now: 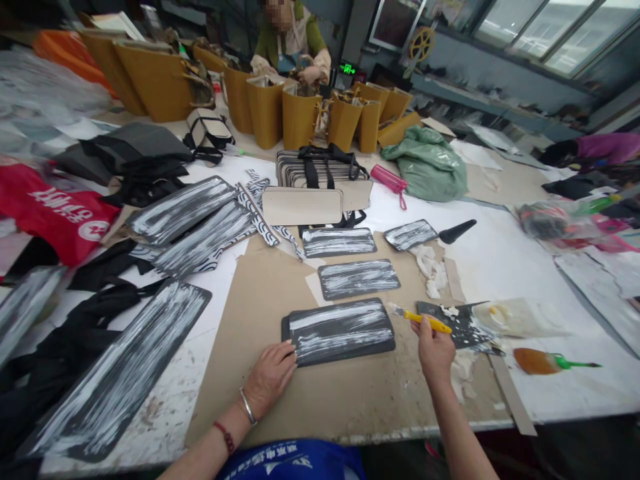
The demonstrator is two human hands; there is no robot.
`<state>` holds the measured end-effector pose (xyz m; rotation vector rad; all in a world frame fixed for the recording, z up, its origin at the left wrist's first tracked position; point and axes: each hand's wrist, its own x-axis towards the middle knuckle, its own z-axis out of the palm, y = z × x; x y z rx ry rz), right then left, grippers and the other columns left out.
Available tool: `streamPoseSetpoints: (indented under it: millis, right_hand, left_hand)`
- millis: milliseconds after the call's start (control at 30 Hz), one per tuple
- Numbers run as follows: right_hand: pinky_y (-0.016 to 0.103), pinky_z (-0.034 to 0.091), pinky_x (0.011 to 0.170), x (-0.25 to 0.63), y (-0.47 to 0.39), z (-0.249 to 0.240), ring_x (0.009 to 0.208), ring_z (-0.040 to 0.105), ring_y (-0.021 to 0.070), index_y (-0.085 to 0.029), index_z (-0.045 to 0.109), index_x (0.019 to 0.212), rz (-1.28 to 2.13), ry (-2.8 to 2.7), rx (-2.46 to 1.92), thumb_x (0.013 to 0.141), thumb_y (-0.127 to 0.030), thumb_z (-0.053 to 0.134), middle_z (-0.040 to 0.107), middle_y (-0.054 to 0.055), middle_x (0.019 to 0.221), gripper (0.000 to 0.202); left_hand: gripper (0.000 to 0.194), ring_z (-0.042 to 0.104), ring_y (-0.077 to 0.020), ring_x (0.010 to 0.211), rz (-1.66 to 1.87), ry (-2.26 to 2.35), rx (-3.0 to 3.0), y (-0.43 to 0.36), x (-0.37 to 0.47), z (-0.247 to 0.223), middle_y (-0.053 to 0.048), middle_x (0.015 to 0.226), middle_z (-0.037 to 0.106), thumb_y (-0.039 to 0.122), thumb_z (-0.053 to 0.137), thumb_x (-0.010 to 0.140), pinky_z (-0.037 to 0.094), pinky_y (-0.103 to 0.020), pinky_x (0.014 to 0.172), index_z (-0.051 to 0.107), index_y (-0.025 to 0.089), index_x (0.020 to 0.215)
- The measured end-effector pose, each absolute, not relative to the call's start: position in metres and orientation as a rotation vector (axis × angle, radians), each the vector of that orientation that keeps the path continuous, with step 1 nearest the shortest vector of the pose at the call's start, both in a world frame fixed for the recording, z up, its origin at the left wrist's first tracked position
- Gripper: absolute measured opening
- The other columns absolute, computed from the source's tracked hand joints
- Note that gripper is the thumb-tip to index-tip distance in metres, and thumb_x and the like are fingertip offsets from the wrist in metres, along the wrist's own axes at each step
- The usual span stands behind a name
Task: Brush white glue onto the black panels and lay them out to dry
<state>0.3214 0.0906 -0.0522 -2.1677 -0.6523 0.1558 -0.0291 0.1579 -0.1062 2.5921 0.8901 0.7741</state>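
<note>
Streaked panel [343, 330], dark with white streaks, lies on brown board [250, 400], directly in front of the wearer. Left hand [273, 373] is flattish, fingertips on the panel's left edge. Right hand [436, 350] is closed around the yellow-handled brush [443, 327], just right of the panel; grip hides part of the handle, bristle end blurry, contact with anything unclear. Dark layer under the panel mostly covered, only edges show. Beyond the panel: two smaller streaked pieces [359, 279] [340, 242]. Far left of it, long streaked panel [125, 373]; another piece [25, 307] cut off by the left frame edge. Red bag [55, 213], left and beyond, also cut off, crumpled. Green plastic bag [430, 167], beyond and right, contents not visible. Dark smeared sheet [460, 323], right of the panel, partly under a clear bag [520, 317]. Bottle [535, 361] with orange-brown contents lies farther right.

Table [175, 393] has a white, stained surface around the board. Mustard bags [303, 113] line its far side, hiding the lower body of a person [290, 50]; head cut off at top. Purple cloth [607, 148] at far right, hard to make out. Room behind: window [555, 30] cut off upper right, green lit sign [347, 69], yellow wheel [421, 44].
</note>
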Motion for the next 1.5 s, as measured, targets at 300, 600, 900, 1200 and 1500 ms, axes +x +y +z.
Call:
streamPoseSetpoints:
  millis: [300,600,900,1200,1500]
  right_hand:
    - [0.035,0.050,0.076,0.215,0.067,-0.041,0.085,0.063,0.0213,-0.016,0.062,0.094,0.090,-1.359,-1.958,0.085,-0.039,0.041,0.067,0.011,0.090,0.032]
    - [0.039,0.053,0.076,0.173,0.070,-0.048,0.079,0.065,0.0224,-0.014,0.059,0.098,0.614,-0.754,-1.825,0.079,-0.046,0.049,0.065,0.012,0.096,0.038]
    - [0.041,0.052,0.079,0.167,0.069,-0.064,0.078,0.065,0.0227,-0.012,0.058,0.097,0.798,-0.451,-1.731,0.073,-0.049,0.055,0.067,0.010,0.087,0.044]
    - [0.041,0.052,0.079,0.164,0.070,-0.053,0.077,0.065,0.0220,-0.014,0.059,0.094,0.813,-0.361,-1.701,0.072,-0.048,0.058,0.066,0.008,0.086,0.041]
    - [0.039,0.056,0.072,0.157,0.096,-0.061,0.074,0.065,0.0216,-0.014,0.062,0.088,0.912,-0.447,-1.619,0.071,-0.049,0.059,0.065,0.009,0.091,0.040]
  left_hand:
    - [0.018,0.056,-0.0212,0.097,0.830,0.877,2.586,0.155,-0.028,-0.108,-0.008,0.096,0.063,0.014,0.043,0.084,0.051,-0.039,0.081,0.059,0.017,0.092]
    - [0.032,0.056,-0.0166,0.093,0.808,1.113,2.013,0.170,-0.023,-0.096,-0.009,0.098,0.060,0.008,0.037,0.080,0.049,-0.033,0.082,0.055,0.016,0.105]
    - [0.019,0.054,-0.0187,0.079,0.667,1.245,1.941,0.220,-0.005,-0.094,-0.008,0.080,0.057,0.019,0.048,0.078,0.047,-0.034,0.076,0.064,0.015,0.088]
    - [0.019,0.055,-0.0137,0.059,0.565,1.232,1.736,0.212,-0.005,-0.086,0.001,0.062,0.057,0.030,0.041,0.079,0.043,-0.024,0.060,0.056,0.019,0.076]
    - [0.018,0.056,-0.0145,0.056,0.492,1.234,1.691,0.213,-0.004,-0.085,0.002,0.056,0.055,0.031,0.039,0.075,0.043,-0.025,0.058,0.053,0.020,0.074]
